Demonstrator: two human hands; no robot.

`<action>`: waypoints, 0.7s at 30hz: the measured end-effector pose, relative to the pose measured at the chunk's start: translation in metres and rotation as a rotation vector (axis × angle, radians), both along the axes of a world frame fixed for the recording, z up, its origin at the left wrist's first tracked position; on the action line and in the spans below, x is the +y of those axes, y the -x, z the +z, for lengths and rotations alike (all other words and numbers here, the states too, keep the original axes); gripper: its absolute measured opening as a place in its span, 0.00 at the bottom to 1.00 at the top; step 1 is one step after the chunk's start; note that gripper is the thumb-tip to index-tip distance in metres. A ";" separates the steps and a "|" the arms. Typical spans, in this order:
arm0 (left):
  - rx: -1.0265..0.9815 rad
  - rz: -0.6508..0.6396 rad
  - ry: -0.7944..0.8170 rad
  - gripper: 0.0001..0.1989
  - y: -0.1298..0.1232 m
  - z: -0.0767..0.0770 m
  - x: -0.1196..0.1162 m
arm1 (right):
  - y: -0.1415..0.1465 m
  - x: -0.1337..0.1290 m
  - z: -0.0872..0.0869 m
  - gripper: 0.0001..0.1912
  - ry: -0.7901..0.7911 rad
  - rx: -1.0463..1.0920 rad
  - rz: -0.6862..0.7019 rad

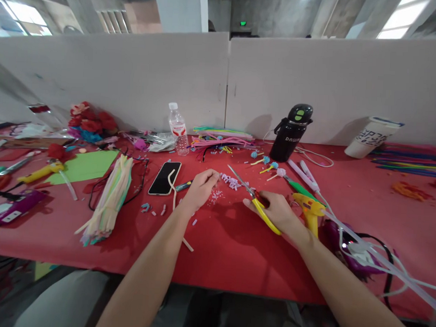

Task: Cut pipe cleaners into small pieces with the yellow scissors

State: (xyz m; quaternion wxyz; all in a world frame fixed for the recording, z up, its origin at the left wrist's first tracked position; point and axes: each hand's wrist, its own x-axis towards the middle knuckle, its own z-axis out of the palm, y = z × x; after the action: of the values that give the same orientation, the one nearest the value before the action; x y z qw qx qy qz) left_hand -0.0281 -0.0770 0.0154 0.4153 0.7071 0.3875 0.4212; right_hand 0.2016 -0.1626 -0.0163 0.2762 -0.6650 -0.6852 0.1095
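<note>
My left hand is closed in a pinch beside a small heap of cut lilac pipe-cleaner pieces; what its fingertips hold, if anything, is too small to make out. Tiny lilac bits lie scattered just below it. In my right hand is a pair of scissors with yellow handles, blades apart and pointing up and left toward the heap. A cream pipe cleaner curves along the table left of my left hand, passing partly behind the forearm.
Near my right wrist stands a yellow glue gun. A phone and a bundle of pale pipe cleaners lie leftward. Behind are a water bottle, black flask, white cup and several small pom-pom stems.
</note>
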 end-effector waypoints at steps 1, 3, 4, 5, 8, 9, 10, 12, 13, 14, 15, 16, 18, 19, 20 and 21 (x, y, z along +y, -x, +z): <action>0.011 0.003 0.002 0.15 0.000 0.000 0.000 | 0.002 -0.001 0.001 0.26 0.007 0.002 0.010; 0.016 0.006 0.015 0.16 0.001 0.001 0.000 | 0.005 -0.003 0.003 0.26 0.021 0.013 0.022; 0.012 0.008 0.020 0.17 0.000 0.001 0.000 | 0.007 -0.003 0.004 0.26 0.026 0.023 0.027; 0.006 0.008 0.027 0.17 0.000 0.001 0.000 | 0.008 -0.003 0.005 0.25 0.027 0.030 0.028; -0.019 0.004 0.045 0.18 0.000 0.000 0.000 | 0.009 -0.003 0.004 0.25 0.025 0.045 0.026; -0.026 0.001 0.047 0.18 0.000 0.000 0.001 | 0.009 -0.003 0.004 0.25 0.021 0.049 0.026; -0.030 -0.003 0.045 0.18 0.000 0.000 0.001 | 0.009 -0.003 0.003 0.25 0.014 0.054 0.026; -0.029 -0.012 0.036 0.18 0.000 0.000 0.000 | 0.010 -0.003 0.002 0.25 0.015 0.062 0.033; -0.028 -0.017 0.032 0.18 0.000 0.001 0.000 | 0.010 -0.003 0.001 0.26 0.017 0.064 0.032; -0.028 -0.021 0.028 0.18 0.000 0.001 0.000 | 0.010 -0.004 0.001 0.26 0.018 0.065 0.030; -0.029 -0.024 0.026 0.18 0.000 0.002 -0.001 | 0.011 -0.004 0.002 0.26 0.017 0.063 0.028; -0.030 -0.026 0.025 0.18 0.000 0.002 -0.001 | 0.011 -0.004 0.002 0.26 0.014 0.062 0.025; -0.031 -0.027 0.027 0.18 0.000 0.002 -0.001 | 0.012 -0.005 0.004 0.27 0.005 0.061 0.026; -0.027 -0.024 0.027 0.18 0.000 0.002 -0.001 | 0.012 -0.005 0.004 0.27 0.001 0.061 0.026; -0.022 -0.021 0.026 0.18 0.000 0.002 -0.001 | 0.012 -0.005 0.005 0.27 -0.001 0.059 0.026; -0.015 -0.020 0.022 0.18 0.000 0.002 0.000 | 0.012 -0.005 0.005 0.27 -0.003 0.055 0.026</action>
State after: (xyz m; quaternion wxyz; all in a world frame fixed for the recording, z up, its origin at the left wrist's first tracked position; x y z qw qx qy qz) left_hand -0.0284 -0.0775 0.0175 0.4304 0.7030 0.3818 0.4180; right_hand 0.1892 -0.1681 -0.0113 0.2947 -0.6523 -0.6861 0.1304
